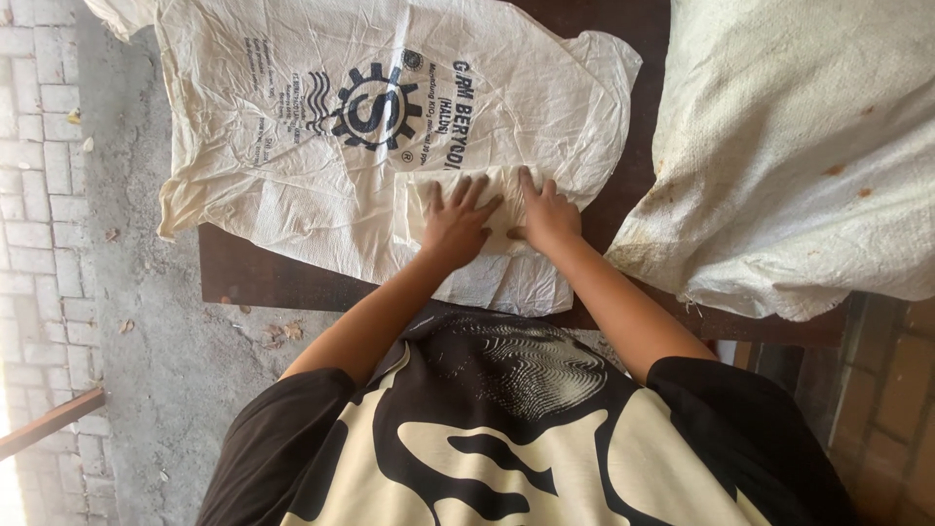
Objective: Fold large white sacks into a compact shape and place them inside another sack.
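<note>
We press our left hand [456, 222] and right hand [548, 216], fingers spread flat, on the folded sack [321, 146] lying on the bench [253, 278]. Its near edge overhangs; uneven pressure could slide it off.

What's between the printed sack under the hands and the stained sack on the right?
Head view: a bare strip of dark wooden table separates the printed sack from the stained sack.
</note>
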